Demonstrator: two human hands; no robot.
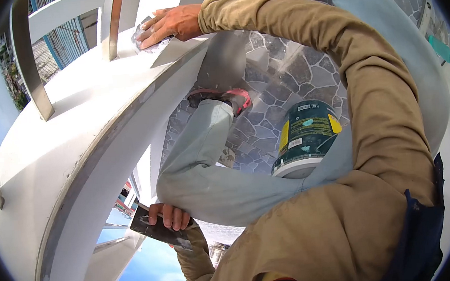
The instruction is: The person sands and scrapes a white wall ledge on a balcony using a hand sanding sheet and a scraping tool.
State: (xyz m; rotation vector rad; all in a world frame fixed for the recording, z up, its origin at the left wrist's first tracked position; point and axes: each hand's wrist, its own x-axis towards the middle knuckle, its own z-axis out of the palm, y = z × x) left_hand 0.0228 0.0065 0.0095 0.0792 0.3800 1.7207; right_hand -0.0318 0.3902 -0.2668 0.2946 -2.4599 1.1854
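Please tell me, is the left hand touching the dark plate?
Touching. The head view shows it plainly: the left hand has its fingers curled over the edge of the dark plate, against its surface.

Dressed in a tan long-sleeved shirt (319, 234), deeply creased along the right sleeve (381, 94), with a sliver of yellow fabric (269, 280) at the neckline and navy cloth (413, 242) beside the right shoulder. Also wearing pale blue-grey trousers (201, 180), softly wrinkled, and dark shoes (210, 95) trimmed in pinkish red.
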